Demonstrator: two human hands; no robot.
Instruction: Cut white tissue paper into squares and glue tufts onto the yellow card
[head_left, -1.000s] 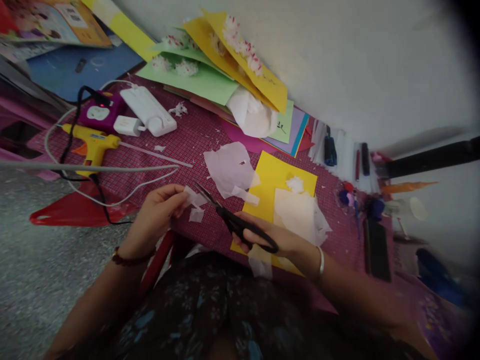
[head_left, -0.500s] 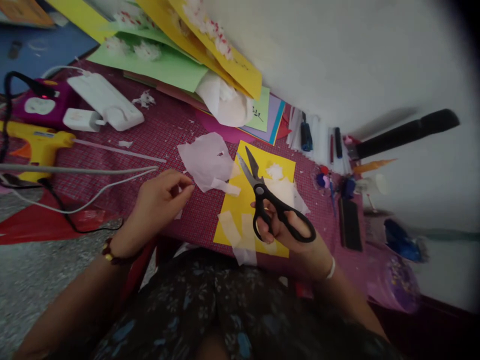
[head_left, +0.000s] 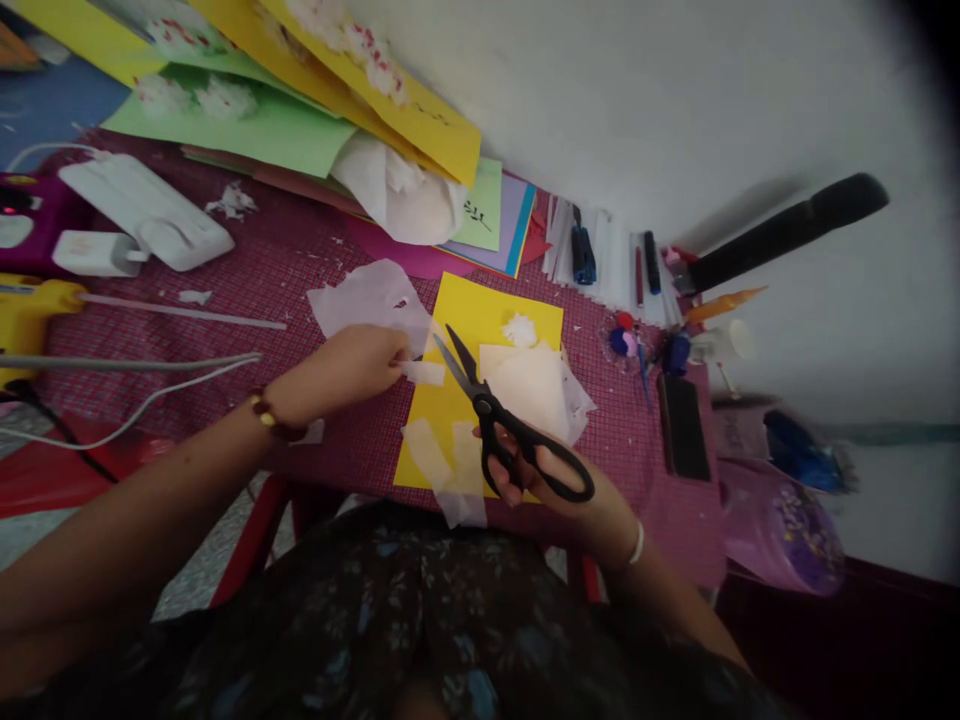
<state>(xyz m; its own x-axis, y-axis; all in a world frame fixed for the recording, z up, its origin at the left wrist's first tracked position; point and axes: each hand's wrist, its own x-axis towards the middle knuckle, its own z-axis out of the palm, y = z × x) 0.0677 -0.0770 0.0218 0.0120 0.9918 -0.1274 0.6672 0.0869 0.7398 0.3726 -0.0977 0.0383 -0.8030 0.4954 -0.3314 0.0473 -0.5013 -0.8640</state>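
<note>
My right hand (head_left: 521, 465) has its fingers through the handles of black-handled scissors (head_left: 486, 405), whose blades are slightly parted and point up and left over a yellow sheet (head_left: 487, 295). My left hand (head_left: 356, 365) reaches in from the left, fingers curled together at the near end of a short white paper strip (head_left: 424, 373). Behind that hand lies a thin white tissue piece (head_left: 375, 300) with a torn hole. On the yellow sheet are more pale strips (head_left: 431, 455), a small crumpled white tuft (head_left: 519, 330) and a larger off-white paper piece (head_left: 525, 385).
A yellow glue gun (head_left: 34, 315), cables, and a white power strip (head_left: 146, 210) occupy the left. Green and yellow cards with white tufts (head_left: 225, 100) stand at the back. To the right are a dark phone (head_left: 682, 425), pens and a purple container (head_left: 795, 540).
My left hand has moved right and forward to the short paper strip. The view has shifted slightly; my right hand still holds the scissors with the blades apart.
</note>
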